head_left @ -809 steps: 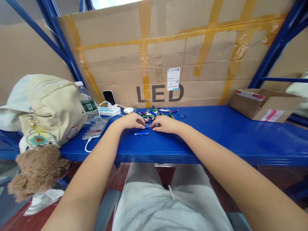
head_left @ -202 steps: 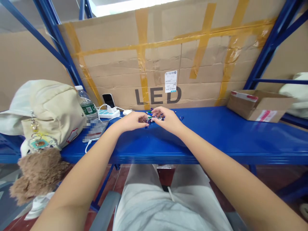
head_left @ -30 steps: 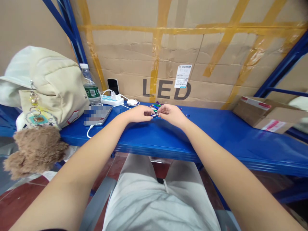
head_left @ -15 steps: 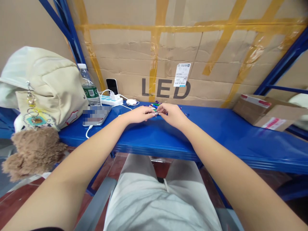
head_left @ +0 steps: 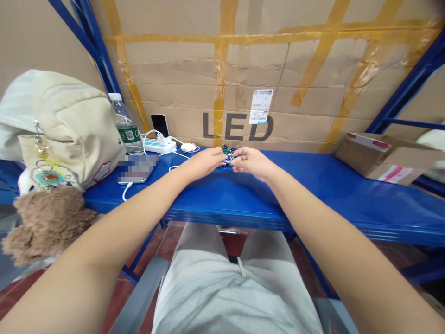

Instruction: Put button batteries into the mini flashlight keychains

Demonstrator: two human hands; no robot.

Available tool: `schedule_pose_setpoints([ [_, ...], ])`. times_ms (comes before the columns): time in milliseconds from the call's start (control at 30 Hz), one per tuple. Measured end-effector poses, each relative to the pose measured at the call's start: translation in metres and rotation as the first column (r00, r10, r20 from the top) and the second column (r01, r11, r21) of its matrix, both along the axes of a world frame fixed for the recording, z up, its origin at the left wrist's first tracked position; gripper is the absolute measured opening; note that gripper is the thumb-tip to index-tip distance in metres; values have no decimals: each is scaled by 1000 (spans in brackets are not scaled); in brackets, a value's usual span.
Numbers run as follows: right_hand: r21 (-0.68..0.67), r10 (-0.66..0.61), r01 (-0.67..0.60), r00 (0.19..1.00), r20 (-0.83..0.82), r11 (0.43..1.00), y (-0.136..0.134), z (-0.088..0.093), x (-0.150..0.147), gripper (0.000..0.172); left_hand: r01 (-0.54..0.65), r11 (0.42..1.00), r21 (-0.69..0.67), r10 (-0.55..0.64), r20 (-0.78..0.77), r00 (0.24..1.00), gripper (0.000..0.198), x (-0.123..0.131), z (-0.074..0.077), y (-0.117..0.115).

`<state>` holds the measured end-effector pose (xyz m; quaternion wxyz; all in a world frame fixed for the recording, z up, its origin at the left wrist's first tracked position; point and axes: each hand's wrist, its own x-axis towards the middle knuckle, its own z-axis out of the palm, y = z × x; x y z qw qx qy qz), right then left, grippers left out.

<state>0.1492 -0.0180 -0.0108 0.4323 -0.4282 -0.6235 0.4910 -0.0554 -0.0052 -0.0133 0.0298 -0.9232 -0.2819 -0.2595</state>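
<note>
Over the blue tabletop (head_left: 222, 195), my left hand (head_left: 207, 164) and my right hand (head_left: 253, 162) meet almost fingertip to fingertip. Between them is a small shiny blue-and-silver piece (head_left: 227, 162), too small to make out its kind. The fingers of my left hand are closed on its left side. Thumb and fingers of my right hand pinch its right end. Just behind the fingers lies a little heap of small coloured pieces (head_left: 227, 150), with green and purple showing; my hands hide most of it.
To the left are a cream bag (head_left: 73, 125) with a fluffy brown charm (head_left: 52, 222), a water bottle (head_left: 128, 130), a phone (head_left: 137, 169) on a cable and a white power strip (head_left: 160, 146). An open carton (head_left: 378, 155) stands right. A large taped cardboard sheet (head_left: 174, 83) rises behind.
My right hand has turned and shifted slightly right, its fingers now lower beside the piece. More blue shows between the fingertips. The view has moved slightly.
</note>
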Motion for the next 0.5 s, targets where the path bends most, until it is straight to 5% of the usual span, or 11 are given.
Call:
schedule_pose_setpoints([
  [267, -199, 136, -163, 981, -141, 966, -1, 2, 9, 25, -21, 987, 156, 43, -144, 989, 33, 1, 1, 1],
  [367, -104, 108, -114, 992, -61, 988, 2, 1, 5, 19, -13, 999, 49, 15, -53, 998, 32, 0, 0, 5],
  [500, 234, 35, -93, 970, 240, 968, 8, -4, -2, 12, -17, 985, -169, 38, 123, 992, 32, -4, -1, 8],
])
